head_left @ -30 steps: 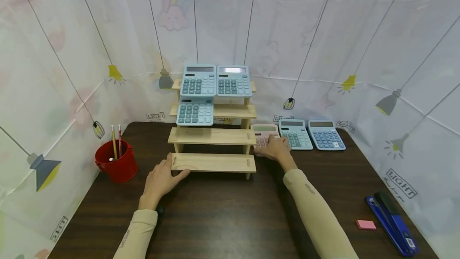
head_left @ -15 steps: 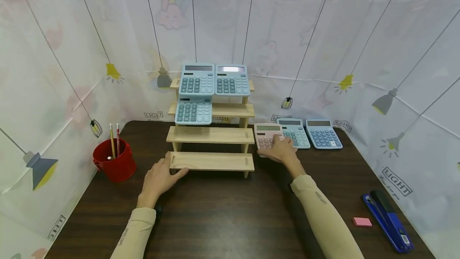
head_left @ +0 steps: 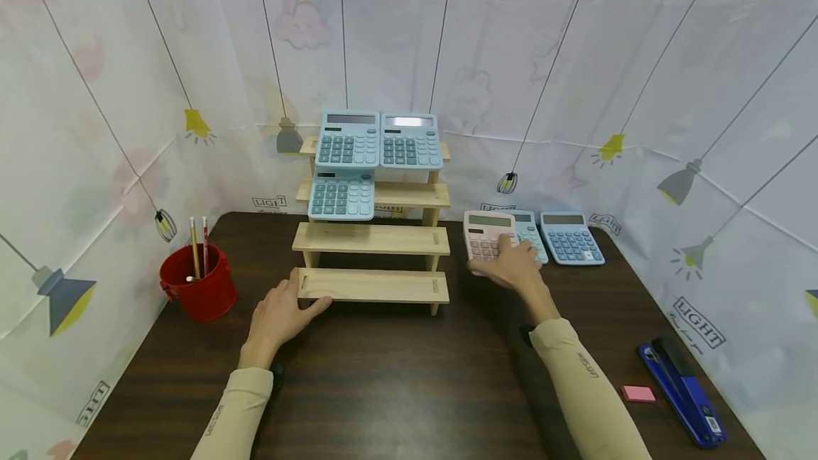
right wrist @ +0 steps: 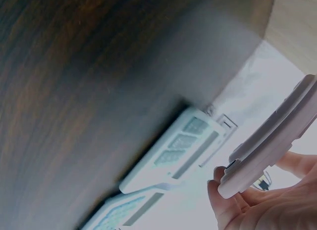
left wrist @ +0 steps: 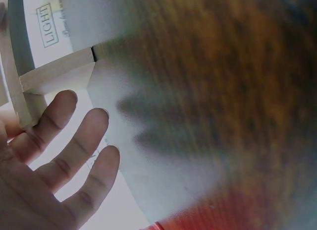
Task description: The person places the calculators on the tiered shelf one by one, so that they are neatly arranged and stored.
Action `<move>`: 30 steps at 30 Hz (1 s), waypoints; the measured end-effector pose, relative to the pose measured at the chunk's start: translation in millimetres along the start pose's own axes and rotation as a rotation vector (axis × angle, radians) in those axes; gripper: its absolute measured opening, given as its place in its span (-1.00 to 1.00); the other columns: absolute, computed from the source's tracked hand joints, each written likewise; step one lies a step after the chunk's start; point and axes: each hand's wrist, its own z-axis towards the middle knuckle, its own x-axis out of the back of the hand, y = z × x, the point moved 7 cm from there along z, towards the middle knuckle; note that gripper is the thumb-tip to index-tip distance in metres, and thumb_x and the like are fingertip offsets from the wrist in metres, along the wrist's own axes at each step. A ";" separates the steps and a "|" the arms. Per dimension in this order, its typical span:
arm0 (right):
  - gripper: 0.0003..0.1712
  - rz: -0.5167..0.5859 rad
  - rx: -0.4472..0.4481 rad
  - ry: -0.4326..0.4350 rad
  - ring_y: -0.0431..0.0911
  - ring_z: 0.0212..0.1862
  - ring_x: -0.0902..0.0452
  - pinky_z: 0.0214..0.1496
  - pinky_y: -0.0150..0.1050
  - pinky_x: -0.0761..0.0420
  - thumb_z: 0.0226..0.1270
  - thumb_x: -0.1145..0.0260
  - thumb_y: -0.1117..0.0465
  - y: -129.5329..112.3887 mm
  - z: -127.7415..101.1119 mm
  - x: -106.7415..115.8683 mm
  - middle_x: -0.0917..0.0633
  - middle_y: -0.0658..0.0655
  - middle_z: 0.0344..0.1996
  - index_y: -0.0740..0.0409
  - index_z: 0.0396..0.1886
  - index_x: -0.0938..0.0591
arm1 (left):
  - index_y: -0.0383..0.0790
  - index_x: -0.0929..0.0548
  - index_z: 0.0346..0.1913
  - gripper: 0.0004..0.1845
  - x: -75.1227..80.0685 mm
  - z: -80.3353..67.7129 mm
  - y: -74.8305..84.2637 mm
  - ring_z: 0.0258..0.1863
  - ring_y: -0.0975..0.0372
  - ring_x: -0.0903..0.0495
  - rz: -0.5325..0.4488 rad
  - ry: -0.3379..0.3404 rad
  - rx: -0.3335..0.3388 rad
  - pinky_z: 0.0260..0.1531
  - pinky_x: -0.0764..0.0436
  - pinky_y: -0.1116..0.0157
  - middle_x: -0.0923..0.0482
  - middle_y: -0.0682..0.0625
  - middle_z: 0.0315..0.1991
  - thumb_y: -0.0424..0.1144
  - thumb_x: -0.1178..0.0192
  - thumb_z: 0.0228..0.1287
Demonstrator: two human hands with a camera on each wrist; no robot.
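Observation:
My right hand (head_left: pixel 509 263) grips a pink calculator (head_left: pixel 483 226) by its sides, overlapping a teal calculator (head_left: pixel 525 224) on the table. In the right wrist view the pink calculator (right wrist: pixel 277 141) is off the tabletop, between thumb and fingers. My left hand (head_left: pixel 276 314) touches the left end of a four-step wooden shelf (head_left: pixel 373 285) at its lowest board, the thumb along the front edge. Its other fingers (left wrist: pixel 81 145) extend fairly straight in the left wrist view. Two light-blue calculators (head_left: pixel 348 138) lean on the top step, and another (head_left: pixel 341 195) on the step below.
A blue calculator (head_left: pixel 572 238) lies right of the teal one. The red bucket (head_left: pixel 199 289) with pencils stands left of the shelf. At the right edge are a blue stapler (head_left: pixel 682 390) and a pink eraser (head_left: pixel 637 394). A printed curtain (head_left: pixel 396 41) surrounds the table.
My right hand has raised the pink calculator from beside the shelf and moved it to the right, partly over the teal one. The left hand has stayed at the lowest board.

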 end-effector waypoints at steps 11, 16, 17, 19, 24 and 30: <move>0.21 0.026 0.016 0.050 0.47 0.27 -0.09 0.18 0.48 -0.23 0.02 -0.28 -0.47 0.0 -13.4 17.3 -0.30 0.58 0.14 0.20 0.48 -0.19 | -0.35 -0.02 0.59 0.22 0.4 -0.6 -0.3 0.18 -0.24 -0.53 0.002 0.004 0.002 0.09 -0.53 -0.24 -0.41 -0.39 0.35 0.56 -0.03 0.19; 0.22 0.028 0.015 0.058 0.43 0.22 -0.11 0.14 0.43 -0.26 0.03 -0.28 -0.48 -1.6 -21.0 20.5 -0.30 0.56 0.11 0.21 0.49 -0.18 | -0.35 -0.02 0.59 0.21 0.1 -0.2 -0.2 0.18 -0.24 -0.53 -0.002 0.002 0.000 0.10 -0.53 -0.24 -0.41 -0.39 0.35 0.55 -0.04 0.19; 0.22 0.028 0.017 0.060 0.43 0.21 -0.11 0.13 0.43 -0.26 0.03 -0.28 -0.48 -2.3 -22.4 21.5 -0.30 0.56 0.11 0.21 0.49 -0.18 | -0.35 -0.02 0.59 0.22 -0.1 -0.2 -0.3 0.18 -0.24 -0.53 -0.002 0.002 0.000 0.10 -0.53 -0.24 -0.41 -0.39 0.35 0.55 -0.04 0.19; 0.23 0.028 0.024 0.065 0.43 0.20 -0.12 0.12 0.42 -0.27 0.03 -0.29 -0.48 -4.2 -24.7 24.0 -0.30 0.56 0.11 0.22 0.48 -0.18 | -0.35 -0.03 0.59 0.22 0.0 0.0 -0.7 0.19 -0.24 -0.53 -0.003 0.005 0.000 0.10 -0.53 -0.24 -0.41 -0.39 0.35 0.56 -0.03 0.18; 0.22 0.019 0.049 0.083 0.42 0.17 -0.15 0.10 0.39 -0.28 0.04 -0.29 -0.47 -9.8 -28.4 31.7 -0.32 0.57 0.10 0.23 0.49 -0.18 | -0.35 -0.04 0.58 0.22 0.4 0.2 -0.6 0.19 -0.24 -0.53 -0.004 0.008 -0.003 0.11 -0.52 -0.24 -0.41 -0.38 0.35 0.57 -0.02 0.18; 0.27 0.019 0.085 0.116 0.44 0.21 -0.13 0.11 0.40 -0.28 0.06 -0.29 -0.45 -22.7 -32.0 44.4 -0.27 0.62 0.22 0.23 0.56 -0.11 | -0.35 -0.04 0.58 0.20 1.5 -0.4 0.2 0.20 -0.23 -0.52 -0.006 0.009 -0.003 0.13 -0.51 -0.24 -0.41 -0.37 0.35 0.53 -0.05 0.20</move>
